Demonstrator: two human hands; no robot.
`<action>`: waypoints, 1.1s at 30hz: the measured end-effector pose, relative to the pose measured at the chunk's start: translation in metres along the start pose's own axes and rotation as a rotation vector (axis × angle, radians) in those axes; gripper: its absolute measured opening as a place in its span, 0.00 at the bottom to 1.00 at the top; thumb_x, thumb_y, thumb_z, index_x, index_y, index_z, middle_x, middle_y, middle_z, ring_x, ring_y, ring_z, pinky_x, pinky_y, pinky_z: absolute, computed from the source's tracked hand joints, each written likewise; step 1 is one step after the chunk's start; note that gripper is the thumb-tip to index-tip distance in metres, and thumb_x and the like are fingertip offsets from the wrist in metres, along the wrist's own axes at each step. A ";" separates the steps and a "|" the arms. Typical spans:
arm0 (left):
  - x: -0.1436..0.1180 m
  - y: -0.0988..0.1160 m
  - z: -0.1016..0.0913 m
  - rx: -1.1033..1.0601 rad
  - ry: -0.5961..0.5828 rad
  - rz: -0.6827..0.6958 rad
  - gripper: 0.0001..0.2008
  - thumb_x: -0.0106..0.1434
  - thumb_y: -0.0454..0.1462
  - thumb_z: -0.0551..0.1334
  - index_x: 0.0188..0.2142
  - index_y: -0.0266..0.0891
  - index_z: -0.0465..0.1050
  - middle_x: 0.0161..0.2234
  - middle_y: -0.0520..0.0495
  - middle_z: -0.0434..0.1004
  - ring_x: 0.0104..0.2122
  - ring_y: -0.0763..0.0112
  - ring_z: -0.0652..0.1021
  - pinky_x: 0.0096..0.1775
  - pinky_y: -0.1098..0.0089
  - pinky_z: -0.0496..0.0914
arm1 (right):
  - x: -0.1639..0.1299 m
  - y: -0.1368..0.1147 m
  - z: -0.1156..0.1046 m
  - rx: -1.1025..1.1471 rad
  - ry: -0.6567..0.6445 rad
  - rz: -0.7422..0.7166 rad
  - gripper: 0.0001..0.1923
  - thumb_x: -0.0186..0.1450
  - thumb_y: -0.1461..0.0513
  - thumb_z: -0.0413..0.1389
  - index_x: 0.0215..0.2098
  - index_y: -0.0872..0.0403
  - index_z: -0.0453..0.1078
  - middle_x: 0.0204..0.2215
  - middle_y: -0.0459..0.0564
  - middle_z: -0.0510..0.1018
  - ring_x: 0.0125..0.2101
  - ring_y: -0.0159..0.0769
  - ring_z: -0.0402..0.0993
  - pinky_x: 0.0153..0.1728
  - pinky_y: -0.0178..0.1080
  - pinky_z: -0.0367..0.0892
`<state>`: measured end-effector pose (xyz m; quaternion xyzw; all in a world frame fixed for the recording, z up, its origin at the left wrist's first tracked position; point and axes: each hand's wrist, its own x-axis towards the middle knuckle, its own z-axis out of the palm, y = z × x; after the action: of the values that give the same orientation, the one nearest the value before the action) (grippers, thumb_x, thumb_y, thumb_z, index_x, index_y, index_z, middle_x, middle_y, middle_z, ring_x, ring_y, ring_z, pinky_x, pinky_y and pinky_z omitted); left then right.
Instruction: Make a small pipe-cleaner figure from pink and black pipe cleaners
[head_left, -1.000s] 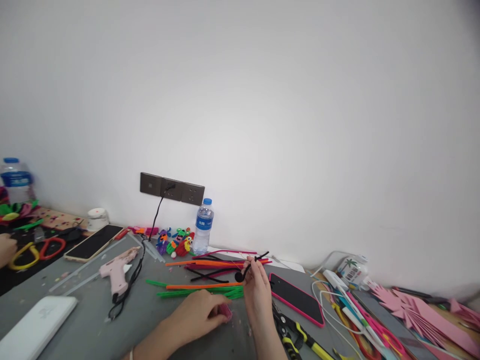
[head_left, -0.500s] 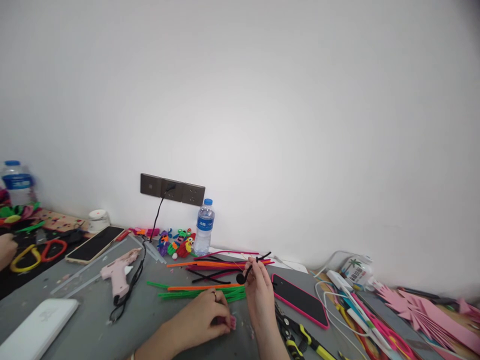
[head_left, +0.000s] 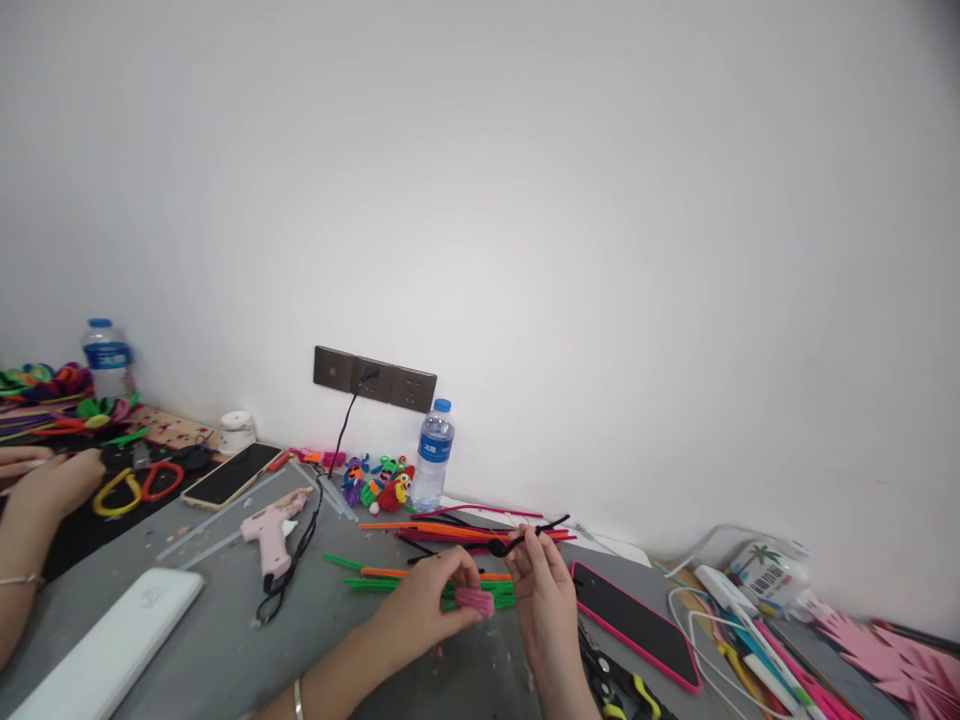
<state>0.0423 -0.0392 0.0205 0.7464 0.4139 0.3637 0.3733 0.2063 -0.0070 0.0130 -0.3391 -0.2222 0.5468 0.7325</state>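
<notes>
Pink block [head_left: 475, 601] and curled black stem [head_left: 517, 542] in hand by the pile of fuzzy stems [head_left: 439, 536]

Nearest, to the left front of the pile, a smooth white slab [head_left: 112, 640] with rounded corners lies on the matte grey tabletop [head_left: 225, 625]. To the pile's right front sit black-and-yellow pliers [head_left: 616, 682], partly hidden by the right forearm.

Just in front of the pile, the left hand [head_left: 437, 600] grips the short pink block between thumb and fingers; its surface looks ridged and soft. At the pile's right end, the right hand [head_left: 541, 585] pinches the black stem, fuzzy and bendable, wound at one end into a flat round coil, the other end poking past the fingers.

Right of the pile lies a glossy dark phone [head_left: 637, 625] with a pink edge; left of it, a pale pink plastic glue gun [head_left: 271, 535]. The pile itself mixes straight green, orange, red and black lengths. Well to its left, a co-worker's hand [head_left: 64, 482] is near scissors [head_left: 140, 490] with yellow and red loops. Behind the pile stand small fluffy multicoloured figures [head_left: 379, 485] and a clear plastic bottle [head_left: 433, 455], before the plain white wall [head_left: 480, 200]
</notes>
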 end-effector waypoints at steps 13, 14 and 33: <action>0.018 -0.028 -0.012 -0.618 0.175 -0.123 0.18 0.48 0.40 0.72 0.39 0.36 0.75 0.41 0.42 0.80 0.42 0.57 0.79 0.46 0.60 0.72 | -0.004 0.010 0.003 -0.115 -0.153 0.031 0.18 0.45 0.55 0.71 0.27 0.53 0.70 0.22 0.41 0.76 0.24 0.28 0.74 0.29 0.29 0.71; 0.018 -0.027 -0.013 -0.620 0.175 -0.127 0.19 0.48 0.41 0.72 0.39 0.37 0.76 0.40 0.42 0.81 0.42 0.57 0.79 0.46 0.61 0.72 | -0.005 0.011 0.003 -0.115 -0.169 0.033 0.18 0.47 0.55 0.70 0.27 0.53 0.70 0.22 0.41 0.76 0.24 0.28 0.74 0.30 0.29 0.71; 0.013 -0.007 -0.021 -1.110 0.153 -0.247 0.15 0.47 0.36 0.75 0.26 0.35 0.69 0.30 0.51 0.74 0.32 0.74 0.75 0.41 0.70 0.69 | -0.015 0.007 0.015 -0.140 -0.244 0.023 0.22 0.47 0.54 0.70 0.19 0.53 0.60 0.23 0.41 0.69 0.24 0.28 0.65 0.29 0.33 0.67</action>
<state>0.0276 -0.0197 0.0274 0.3562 0.2708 0.5334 0.7178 0.1869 -0.0159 0.0182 -0.3226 -0.3434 0.5758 0.6682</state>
